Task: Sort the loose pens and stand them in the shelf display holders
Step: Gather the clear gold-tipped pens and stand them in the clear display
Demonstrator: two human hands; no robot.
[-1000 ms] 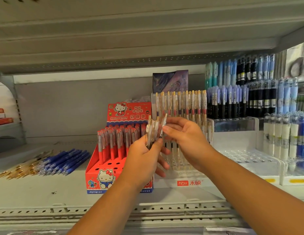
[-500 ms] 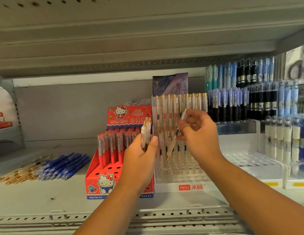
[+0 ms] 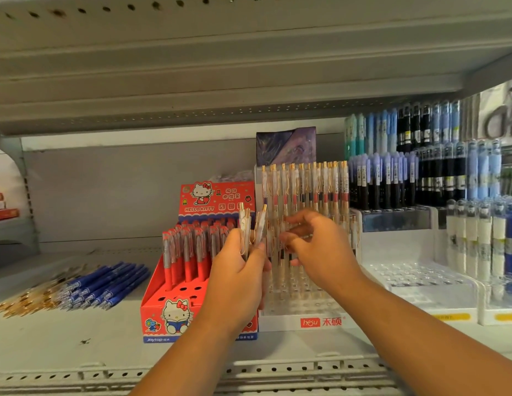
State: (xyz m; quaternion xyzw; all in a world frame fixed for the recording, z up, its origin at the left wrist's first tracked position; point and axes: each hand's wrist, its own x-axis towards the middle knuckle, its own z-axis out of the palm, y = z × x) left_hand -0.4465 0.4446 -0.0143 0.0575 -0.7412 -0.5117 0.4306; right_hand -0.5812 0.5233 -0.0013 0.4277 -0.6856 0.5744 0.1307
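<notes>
Left hand [image 3: 237, 281] grips a bundle of clear pens [image 3: 250, 228]. Gold clips are up and the long axis is near upright, tops tipped slightly right. The bundle is in the air over the middle of the shelf [image 3: 77, 338], in front of where the red box [image 3: 166, 304] meets the clear holder [image 3: 280, 321].

Right hand [image 3: 323, 252] is just right of the bundle. Its fingers [image 3: 292, 238] are curled in among the standing pens [image 3: 306, 184]. Motion blur, so cannot tell if they pinch one.

Standing pens are upright, clips up, in the holder's back rows. The front socket rows show open holes. Red pens [image 3: 189, 252] stand upright at the back of the red box, with open holes at its front.

Loose blue pens [image 3: 106, 284] lie flat toward the shelf's left end, long axis diagonal from front-left to back-right. Loose gold-trimmed pens [image 3: 26, 298] lie beside them on the same diagonal, blurred.

Bare shelf shows between the blue pens and the red box and along the front edge. The upper shelf [image 3: 249, 67] hangs close over the tall blue and black pens [image 3: 392, 178] at the right.

Red box reads "HELLO KITTY" on its back card and "Joytop" at its front bottom edge. Clear holder reads "hesu 禾硕". The yellow tags at the right are unreadable.
</notes>
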